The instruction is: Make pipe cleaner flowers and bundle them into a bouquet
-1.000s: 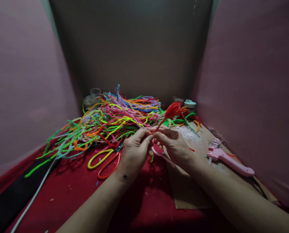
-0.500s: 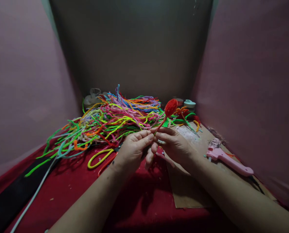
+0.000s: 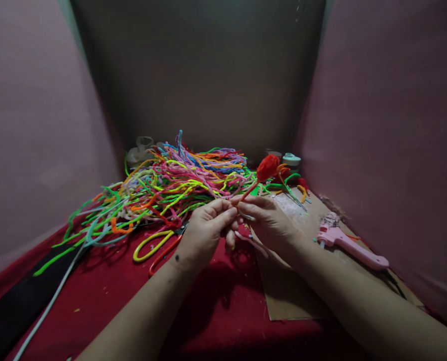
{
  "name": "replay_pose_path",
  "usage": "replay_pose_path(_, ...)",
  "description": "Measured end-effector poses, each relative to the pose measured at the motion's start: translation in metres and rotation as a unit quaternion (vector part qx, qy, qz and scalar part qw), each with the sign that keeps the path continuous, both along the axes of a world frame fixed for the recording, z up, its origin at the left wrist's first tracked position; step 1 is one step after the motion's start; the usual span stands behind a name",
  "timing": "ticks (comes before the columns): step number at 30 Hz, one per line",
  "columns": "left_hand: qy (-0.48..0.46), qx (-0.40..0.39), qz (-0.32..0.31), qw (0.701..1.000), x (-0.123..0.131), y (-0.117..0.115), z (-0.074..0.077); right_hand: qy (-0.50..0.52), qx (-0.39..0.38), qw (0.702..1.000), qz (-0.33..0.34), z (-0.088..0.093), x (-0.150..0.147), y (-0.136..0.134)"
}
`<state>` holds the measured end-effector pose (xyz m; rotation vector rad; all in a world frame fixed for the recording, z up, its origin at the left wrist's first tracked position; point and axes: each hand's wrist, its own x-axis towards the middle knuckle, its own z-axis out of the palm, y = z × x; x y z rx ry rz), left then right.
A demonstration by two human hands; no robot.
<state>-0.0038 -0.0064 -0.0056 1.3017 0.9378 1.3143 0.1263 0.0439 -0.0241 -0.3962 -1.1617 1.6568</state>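
Note:
Between my two hands is a red pipe-cleaner flower, its fuzzy oval head (image 3: 267, 168) leaning up to the right on a thin reddish stem. My left hand (image 3: 208, 225) pinches the lower stem with thumb and fingers. Close against it, my right hand (image 3: 266, 218) grips the same stem, fingers bent around it. The exact contact at the stem's lower end is hidden by the fingers. A pinkish pipe cleaner (image 3: 256, 245) hangs just below the right hand. Beside my left wrist lie scissors (image 3: 167, 252) with one yellow and one red-orange handle.
A big heap of multicoloured pipe cleaners (image 3: 201, 175) lies behind my hands. At the right, a pink glue gun (image 3: 355, 252) rests on cardboard (image 3: 291, 301). A pale teal container (image 3: 291, 160) stands at the back. A white cable (image 3: 60, 286) crosses the left side.
The flower head has turned a little and tips slightly lower to the right. Both hands keep their hold with small finger shifts. The whole view has moved slightly.

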Motion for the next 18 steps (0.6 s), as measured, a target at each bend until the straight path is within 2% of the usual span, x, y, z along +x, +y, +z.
replay_pose_path(3, -0.072, -0.039, -0.065, 0.995, -0.003, 0.002, -0.001, -0.011, 0.002, 1.000, 0.022, 0.000, 0.001, 0.001)
replay_pose_path(5, -0.100, -0.067, -0.087, 0.989, -0.003, 0.002, -0.002, -0.010, -0.013, 0.999, 0.032, 0.000, 0.000, 0.000)
replay_pose_path(8, -0.104, -0.080, -0.105, 0.986, -0.002, 0.001, -0.003, -0.015, -0.013, 0.999, 0.035, 0.003, -0.001, -0.002)
replay_pose_path(11, -0.084, -0.059, -0.108, 0.989, -0.002, 0.003, -0.002, -0.031, 0.015, 0.999, 0.018, 0.011, 0.004, -0.001)
replay_pose_path(13, -0.052, -0.035, -0.063, 0.996, -0.004, 0.005, -0.002, -0.034, 0.024, 0.999, -0.007, 0.018, 0.011, 0.004)
replay_pose_path(15, -0.006, -0.017, 0.023, 1.000, -0.007, 0.009, -0.002, -0.003, 0.019, 0.998, -0.062, 0.026, 0.021, 0.011)
replay_pose_path(17, 0.047, -0.008, 0.093, 0.994, -0.009, 0.014, -0.001, 0.024, 0.007, 0.995, -0.097, 0.033, 0.031, 0.018)
replay_pose_path(18, 0.081, -0.004, 0.109, 0.991, -0.009, 0.017, 0.000, 0.031, 0.004, 0.994, -0.109, 0.036, 0.035, 0.022)
